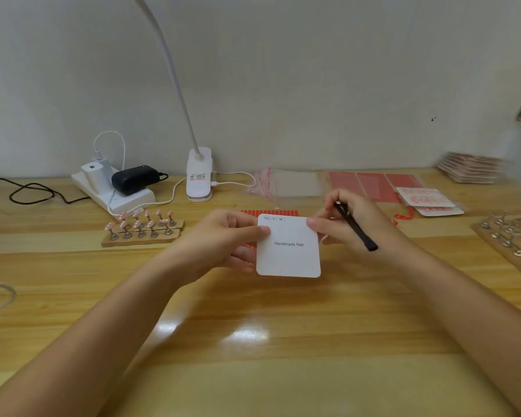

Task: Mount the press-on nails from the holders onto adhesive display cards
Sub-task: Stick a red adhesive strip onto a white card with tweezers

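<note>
A white square display card (288, 257) printed "Handmade Nail" is held above the wooden table between both hands. My left hand (223, 240) pinches its upper left corner, thumb on top. My right hand (346, 219) pinches the upper right corner and also grips a black pen-like tool (357, 228) that points down to the right. Several pink press-on nails stand on metal holders in two wooden strips (142, 228) to the left. A red adhesive strip sheet (269, 212) lies just behind the card.
A power strip (115, 191) with chargers and a clip lamp base (199, 179) sit at the back left. Clear bags (286, 183), red sheets (370, 185) and finished cards (427, 201) lie back right. A board of empty metal holders (512, 233) is far right.
</note>
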